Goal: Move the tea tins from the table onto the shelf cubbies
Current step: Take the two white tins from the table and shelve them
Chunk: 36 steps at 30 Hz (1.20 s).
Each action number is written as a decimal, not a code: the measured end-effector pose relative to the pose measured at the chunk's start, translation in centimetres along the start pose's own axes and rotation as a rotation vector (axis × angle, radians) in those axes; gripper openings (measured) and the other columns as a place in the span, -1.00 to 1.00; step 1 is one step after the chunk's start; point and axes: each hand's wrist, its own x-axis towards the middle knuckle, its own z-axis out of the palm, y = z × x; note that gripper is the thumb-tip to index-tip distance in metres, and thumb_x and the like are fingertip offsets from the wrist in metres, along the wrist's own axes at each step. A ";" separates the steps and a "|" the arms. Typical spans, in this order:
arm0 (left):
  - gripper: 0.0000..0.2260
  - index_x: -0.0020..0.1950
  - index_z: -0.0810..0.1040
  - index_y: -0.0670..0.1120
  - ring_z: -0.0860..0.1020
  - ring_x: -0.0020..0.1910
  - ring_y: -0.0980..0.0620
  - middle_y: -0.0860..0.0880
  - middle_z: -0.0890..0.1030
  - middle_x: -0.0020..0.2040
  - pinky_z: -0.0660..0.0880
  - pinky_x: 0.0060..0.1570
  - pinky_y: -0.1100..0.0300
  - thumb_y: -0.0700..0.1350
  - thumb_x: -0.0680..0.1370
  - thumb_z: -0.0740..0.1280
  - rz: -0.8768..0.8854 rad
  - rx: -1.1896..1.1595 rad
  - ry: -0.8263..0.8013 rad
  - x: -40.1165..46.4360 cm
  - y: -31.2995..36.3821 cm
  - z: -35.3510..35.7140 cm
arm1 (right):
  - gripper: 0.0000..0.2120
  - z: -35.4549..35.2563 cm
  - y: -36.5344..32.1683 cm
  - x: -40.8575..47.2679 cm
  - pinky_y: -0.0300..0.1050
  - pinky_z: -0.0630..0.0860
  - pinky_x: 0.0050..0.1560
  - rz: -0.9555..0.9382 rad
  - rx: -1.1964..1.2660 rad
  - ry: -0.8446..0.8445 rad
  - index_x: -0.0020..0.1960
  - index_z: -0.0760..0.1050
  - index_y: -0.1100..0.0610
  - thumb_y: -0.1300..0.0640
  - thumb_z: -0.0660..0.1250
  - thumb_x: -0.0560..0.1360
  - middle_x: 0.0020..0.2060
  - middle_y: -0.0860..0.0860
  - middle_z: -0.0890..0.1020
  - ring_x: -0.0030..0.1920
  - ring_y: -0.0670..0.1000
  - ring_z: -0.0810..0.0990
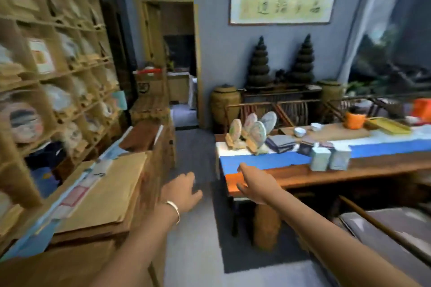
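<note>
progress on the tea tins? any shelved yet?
Can't tell if any are shelved; the cubbies are blurred. Nothing in hand: left hand and right hand are both empty, reaching forward. Left: two pale tins on the table.

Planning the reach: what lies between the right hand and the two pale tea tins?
In the head view, only bare blue table runner separates right hand from tea tins.

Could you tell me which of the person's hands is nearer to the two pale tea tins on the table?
The right hand, by the table end, left of the tea tins. The left hand is farther left, over the floor.
</note>
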 end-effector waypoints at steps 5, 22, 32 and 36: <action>-0.77 0.01 0.41 0.02 0.54 0.01 -0.07 -0.01 0.56 0.02 0.39 -0.16 0.13 0.13 0.48 0.22 0.161 -0.051 -0.084 6.2 14.5 3.6 | -0.65 -3.8 14.2 -5.6 0.04 0.53 -0.05 0.219 -0.052 0.028 0.25 0.32 0.12 -0.05 0.20 0.55 0.09 0.08 0.56 0.05 0.12 0.57; -0.69 0.12 0.40 0.02 0.53 0.01 -0.04 -0.01 0.55 0.06 0.50 -0.04 0.05 0.17 0.49 0.21 0.436 -0.093 -0.208 22.7 43.7 13.4 | -0.77 -8.9 45.3 -7.3 -0.05 0.60 -0.10 0.486 -0.064 -0.009 0.15 0.32 0.03 -0.02 0.22 0.55 0.10 0.04 0.58 0.00 0.02 0.58; -0.64 0.20 0.40 -0.07 0.53 0.07 -0.11 -0.08 0.54 0.12 0.49 -0.08 0.04 0.11 0.50 0.24 0.538 -0.078 -0.294 38.3 50.8 20.1 | -0.65 -7.5 59.6 1.3 -0.03 0.60 -0.01 0.617 -0.072 -0.074 0.28 0.34 0.05 -0.04 0.24 0.54 0.18 0.04 0.56 0.06 0.01 0.57; -0.60 0.20 0.39 -0.04 0.53 0.05 -0.11 -0.08 0.52 0.11 0.44 -0.15 0.09 0.16 0.48 0.26 0.562 -0.121 -0.335 43.9 53.7 22.6 | -0.58 -7.9 65.1 4.4 0.02 0.61 -0.01 0.674 -0.054 -0.061 0.29 0.30 0.05 -0.10 0.28 0.52 0.19 0.06 0.54 0.09 0.04 0.56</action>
